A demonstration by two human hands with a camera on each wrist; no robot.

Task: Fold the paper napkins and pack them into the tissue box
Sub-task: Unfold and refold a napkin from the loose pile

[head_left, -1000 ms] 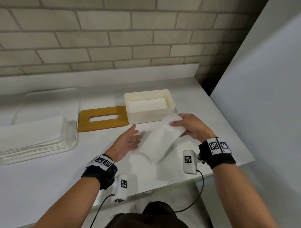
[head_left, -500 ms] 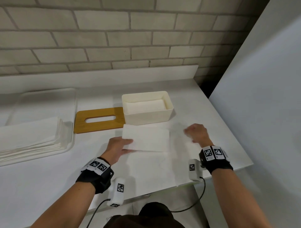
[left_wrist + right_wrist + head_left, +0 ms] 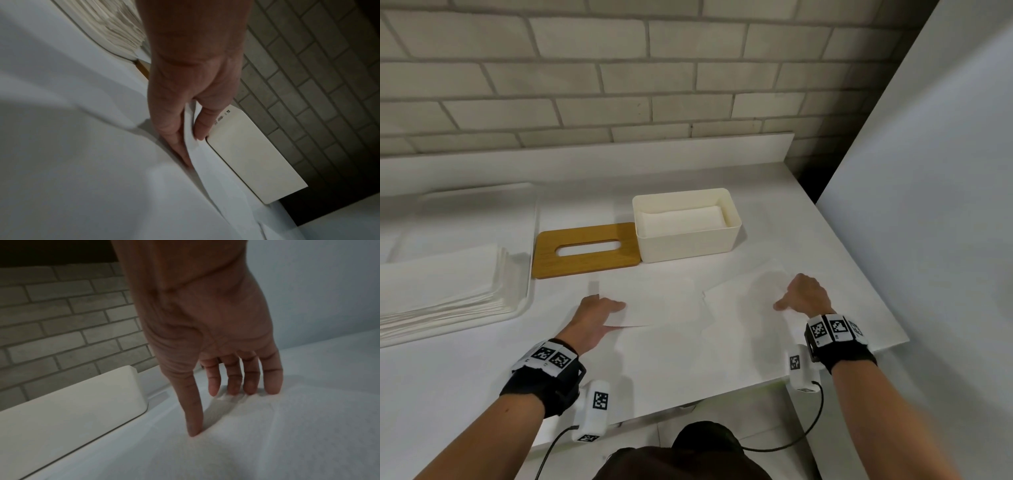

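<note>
A white paper napkin lies partly spread on the white table, in front of the cream tissue box. The box stands lidless with folded napkins inside. My left hand pinches the napkin's left flap between thumb and fingers; in the left wrist view the flap curves up from that pinch, close to the box. My right hand presses the napkin's right part with straight fingers. The right wrist view shows that hand's fingertips on the paper.
The box's wooden lid, with its slot, lies flat to the left of the box. A stack of unfolded napkins sits on a clear tray at far left. The table's front edge is near my wrists. A grey wall panel stands at right.
A second ago my right hand held the napkin up off the table. Now it lies spread on the table, my left hand pinches its left flap, and my right hand has slid right across it.
</note>
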